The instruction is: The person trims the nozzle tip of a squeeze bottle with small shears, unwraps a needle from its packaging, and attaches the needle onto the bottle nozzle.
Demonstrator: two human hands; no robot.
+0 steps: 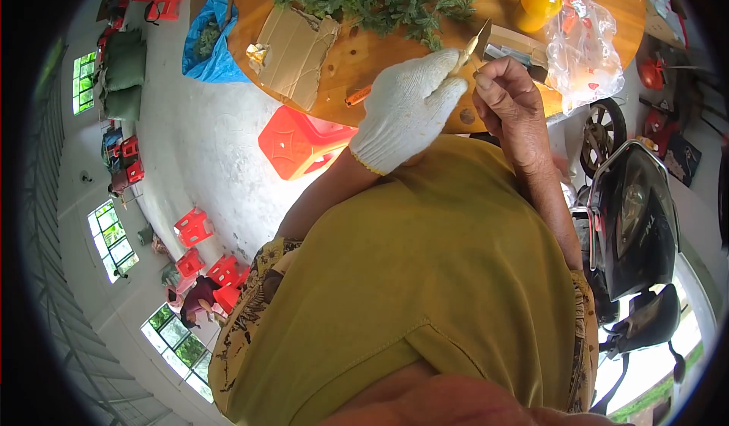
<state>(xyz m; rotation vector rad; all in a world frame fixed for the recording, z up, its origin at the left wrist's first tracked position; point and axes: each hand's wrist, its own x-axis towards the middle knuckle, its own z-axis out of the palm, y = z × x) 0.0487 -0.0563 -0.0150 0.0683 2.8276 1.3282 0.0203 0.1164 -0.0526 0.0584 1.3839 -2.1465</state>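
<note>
My left hand (414, 99), in a white knitted glove with a yellow cuff edge, is closed at the table edge on a small pale yellowish piece (471, 46). A dark, pointed blade (483, 37) stands up right beside that piece; which hand bears it I cannot tell. Bare and close on the right, my right hand (512, 107) pinches thumb against forefinger at a thin item too small to name. Green leafy sprigs (372, 4) lie in a pile just beyond both hands. An open box (520, 50) with small items sits behind the right hand.
On the round wooden table (349, 65) are flattened cardboard (292, 54), an orange-handled tool (358, 96), an orange bottle (539, 4) and a clear plastic bag (585, 54). A blue bag (209, 42) hangs left. Below is a red stool (296, 141); a motorbike (634, 206) stands right. A person (201, 301) is far left.
</note>
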